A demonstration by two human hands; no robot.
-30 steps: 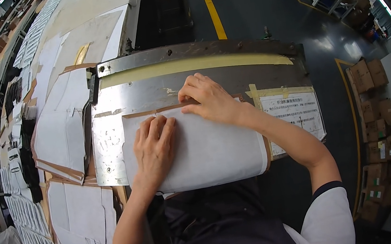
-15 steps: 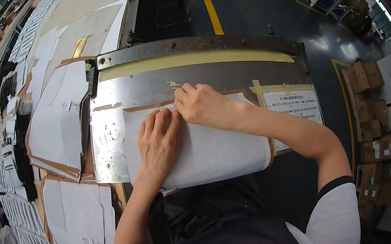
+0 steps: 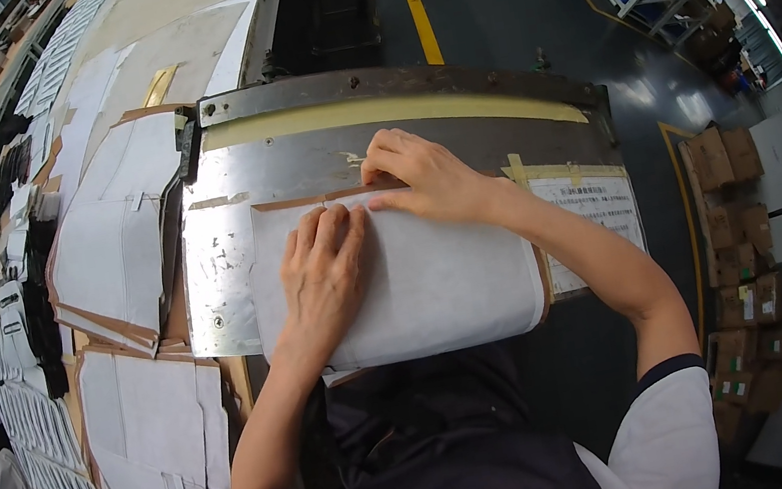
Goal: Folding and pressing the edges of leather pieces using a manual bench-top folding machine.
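Observation:
A panel (image 3: 445,267) with a white backing and a brown edge lies on the metal plate (image 3: 220,184) in front of me, its near side bending down over the plate's front. My left hand (image 3: 319,270) rests on the panel's left half, fingers stretched toward the far brown edge (image 3: 304,201). Just right of those fingertips, my right hand (image 3: 431,173) is at the same edge. Its thumb touches the white side while the bent fingers are beyond the edge, with a gap between thumb and fingers. What lies beneath the right palm is hidden.
A dark metal bar (image 3: 388,86) runs along the plate's far side, with yellow tape (image 3: 373,121) before it. A printed sheet (image 3: 589,215) is taped at right. White-backed panels (image 3: 120,224) are stacked on the left table. Cardboard boxes (image 3: 726,154) stand at far right.
My right thumb and fingers have moved apart from a pinch at the brown edge, and that hand has shifted slightly right. My left hand stays on the panel.

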